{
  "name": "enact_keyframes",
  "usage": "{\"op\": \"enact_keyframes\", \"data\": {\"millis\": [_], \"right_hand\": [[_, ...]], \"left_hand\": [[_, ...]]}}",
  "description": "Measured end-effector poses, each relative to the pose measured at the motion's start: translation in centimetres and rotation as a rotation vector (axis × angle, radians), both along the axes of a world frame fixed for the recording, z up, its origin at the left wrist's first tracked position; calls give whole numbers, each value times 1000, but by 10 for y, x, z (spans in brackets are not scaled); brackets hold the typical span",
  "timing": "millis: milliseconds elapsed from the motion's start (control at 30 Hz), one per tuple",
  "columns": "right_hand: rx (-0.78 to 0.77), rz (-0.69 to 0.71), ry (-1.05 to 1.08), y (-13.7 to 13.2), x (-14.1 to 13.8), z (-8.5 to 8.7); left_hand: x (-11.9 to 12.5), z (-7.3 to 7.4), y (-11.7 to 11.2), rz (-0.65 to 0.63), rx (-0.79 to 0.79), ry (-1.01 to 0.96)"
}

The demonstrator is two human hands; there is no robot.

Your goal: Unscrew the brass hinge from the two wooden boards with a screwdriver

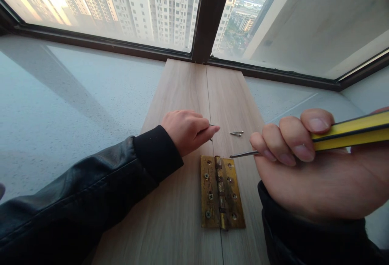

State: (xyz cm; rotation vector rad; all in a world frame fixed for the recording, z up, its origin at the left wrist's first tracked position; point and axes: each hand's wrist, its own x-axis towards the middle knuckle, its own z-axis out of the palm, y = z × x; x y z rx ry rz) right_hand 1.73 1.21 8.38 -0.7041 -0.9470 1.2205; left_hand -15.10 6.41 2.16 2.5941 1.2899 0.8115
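My left hand (187,130) reaches over two light wooden boards (179,200) and pinches a small screw (212,125) between thumb and fingers, just above the seam. My right hand (304,163) grips a screwdriver (352,132) with a yellow and black handle; its metal shaft (243,154) points left, ending above a brass hinge (221,192). The hinge lies flat across the seam between the boards, with screws in several of its holes. Two loose screws (237,133) lie on the right board beyond the hinge.
The boards lie on a pale stone windowsill (67,107) and butt against a dark window frame (209,18). Tall buildings show through the glass. Both my arms wear black sleeves (91,192).
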Motion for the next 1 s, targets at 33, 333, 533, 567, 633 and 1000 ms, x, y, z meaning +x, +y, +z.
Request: {"op": "enact_keyframes", "data": {"millis": [33,333,533,567,633,1000], "right_hand": [[3,7,0,0,0,0],[18,81,119,-2,0,-2],[29,416,73,-11,4,-5],[17,452,51,-11,2,-4],[-36,496,0,-10,-5,-1],[-45,436,-151,-16,-21,0]], "left_hand": [[0,3,1,65,-69,8],[-15,5,10,295,-192,-10],[-19,0,14,287,-263,17],[-18,0,14,285,-270,26],[-18,1,13,279,-274,28],[-18,4,12,257,-299,16]]}}
